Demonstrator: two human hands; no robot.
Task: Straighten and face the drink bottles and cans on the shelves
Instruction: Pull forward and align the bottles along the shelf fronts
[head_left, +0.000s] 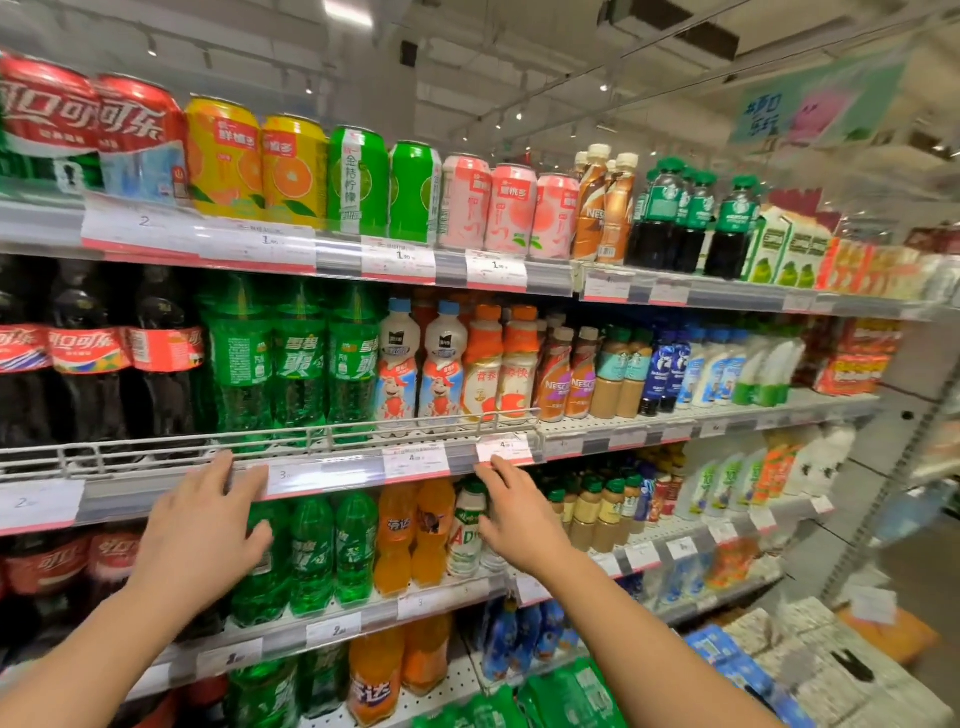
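Observation:
Drink shelves fill the view. The top shelf carries red cola cans (93, 130), orange cans (260, 166), green cans (384, 187) and pink cans (509, 210). On the second shelf stand cola bottles (88, 364), green soda bottles (296, 364) and white milk-drink bottles (415, 364). The third shelf holds green bottles (332, 551), orange soda bottles (415, 535) and a white bottle (465, 535). My left hand (202, 525) is open in front of the third-shelf green bottles. My right hand (514, 514) is open beside the white bottle, fingertips near the second shelf's price rail (353, 470).
A white wire guard (311, 436) runs along the second shelf's front. Coffee bottles (602, 208) and dark bottles (691, 218) stand further right on top. Boxed and wrapped goods (810, 654) are stacked on the floor at lower right. Lower shelves hold more soda bottles (374, 675).

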